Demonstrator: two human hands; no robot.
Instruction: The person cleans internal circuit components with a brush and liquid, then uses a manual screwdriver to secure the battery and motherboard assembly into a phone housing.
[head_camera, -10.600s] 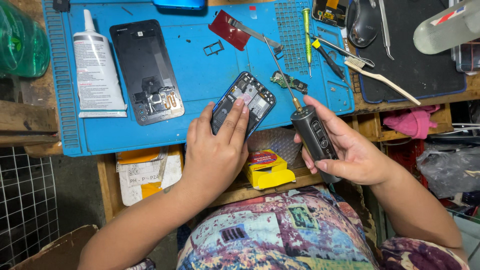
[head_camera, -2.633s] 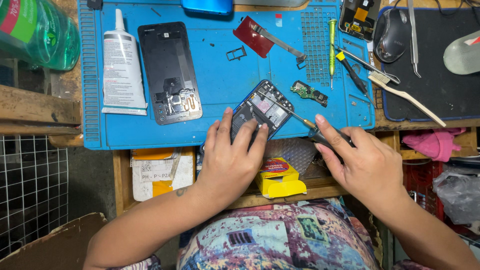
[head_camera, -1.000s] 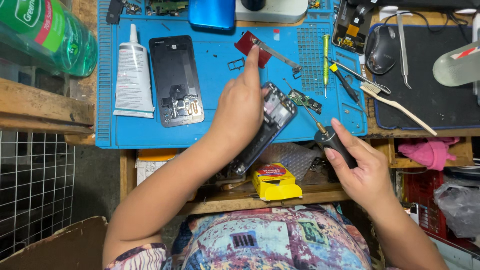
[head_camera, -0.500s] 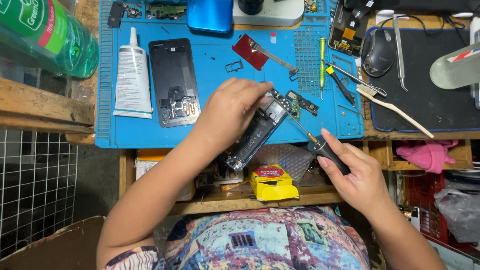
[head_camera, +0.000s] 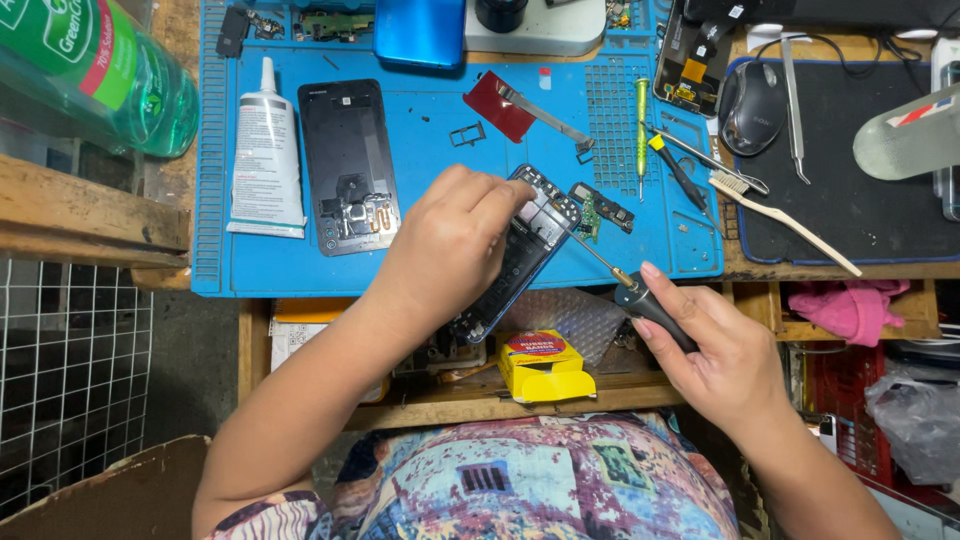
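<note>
— Blue mat (head_camera: 430, 270) on the surface, and the opened phone (head_camera: 515, 255) no longer lies flat under the palm as it did a couple of seconds back. What's different?

— It has been turned. It now sits slanted at the mat's near edge, its lower end hanging over toward the yellow box (head_camera: 545, 365), with the exposed inner side facing up.

— And the left hand (head_camera: 450, 245)?

— A second ago it was stretched up across the mat; now it has come back down onto the phone. Its fingers (head_camera: 505, 195) are pinched together at the phone's upper end, on something too small to make out.

— The right hand (head_camera: 715, 355)?

— Wrapped closed around the dark handle of the screwdriver (head_camera: 640, 295), as before. The thin shaft slants up and left, its tip near the phone's right edge, just beside the small green circuit board (head_camera: 598, 210).

— So where does the work stand?

— I'd judge the screw-turning has paused: the pinching hand is busy at the top end while the driver waits alongside. The black back cover (head_camera: 350, 165) and white glue tube (head_camera: 267, 150) lie well apart, untouched.
</note>
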